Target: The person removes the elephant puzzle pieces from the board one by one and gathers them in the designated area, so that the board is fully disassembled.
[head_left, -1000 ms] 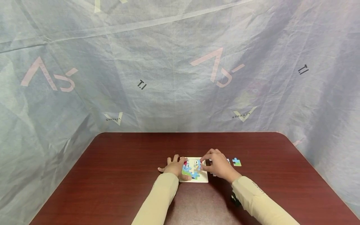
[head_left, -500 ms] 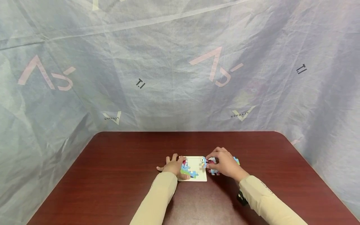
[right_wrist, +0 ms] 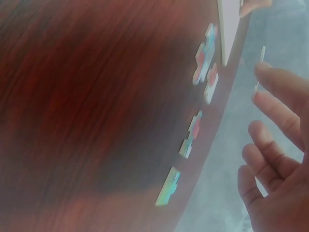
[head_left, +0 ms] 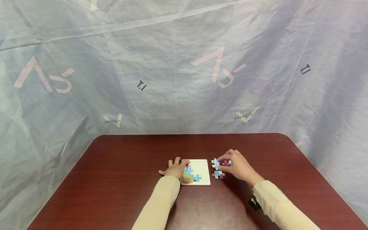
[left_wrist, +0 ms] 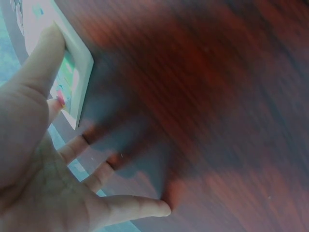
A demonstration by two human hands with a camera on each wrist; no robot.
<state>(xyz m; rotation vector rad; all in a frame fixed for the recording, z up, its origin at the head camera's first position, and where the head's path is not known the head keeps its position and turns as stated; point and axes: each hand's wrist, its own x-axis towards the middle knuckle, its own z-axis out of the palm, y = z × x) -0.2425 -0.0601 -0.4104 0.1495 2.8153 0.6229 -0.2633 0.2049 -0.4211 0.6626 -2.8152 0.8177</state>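
A white puzzle tray [head_left: 204,179] lies on the table with several joined pieces [head_left: 188,171] along its left and lower part. My left hand [head_left: 175,171] rests on the tray's left edge, fingers spread; in the left wrist view the thumb of the left hand [left_wrist: 43,145] lies over the tray's rim [left_wrist: 86,77]. Right of the tray, my right hand [head_left: 237,166] pinches a blue and white piece [head_left: 215,163] between thumb and finger. The right wrist view shows that piece [right_wrist: 262,54] edge-on, held above the table by the right hand [right_wrist: 280,140].
Loose pieces lie right of the tray: a pale blue one [head_left: 218,174] and a red one [head_left: 227,163]. The right wrist view also has a green and blue piece [right_wrist: 168,187]. A dark device [head_left: 254,203] is at the right wrist. A grey cloth [head_left: 172,95] hangs behind the table.
My right hand has moved right, away from the tray, with the blue and white piece. The tray's right part is now bare. My left hand has stayed on the tray.
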